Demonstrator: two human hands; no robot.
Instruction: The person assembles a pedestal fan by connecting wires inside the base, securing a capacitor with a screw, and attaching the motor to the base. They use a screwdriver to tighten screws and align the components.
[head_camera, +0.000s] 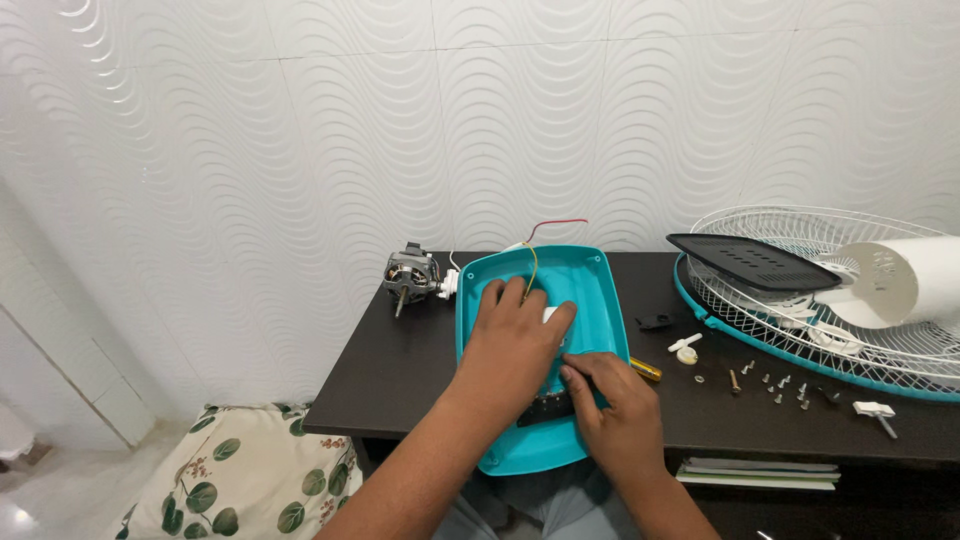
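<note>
Hands on turquoise plastic fan housing at near desk edge: left hand flat, fingers spread inside it, right hand pinching small black part, grey electric motor far left.

both hands are in the teal fan base on the dark table, left hand flat inside it, right hand pinching a black part, motor just left, screws and grille right.
</note>
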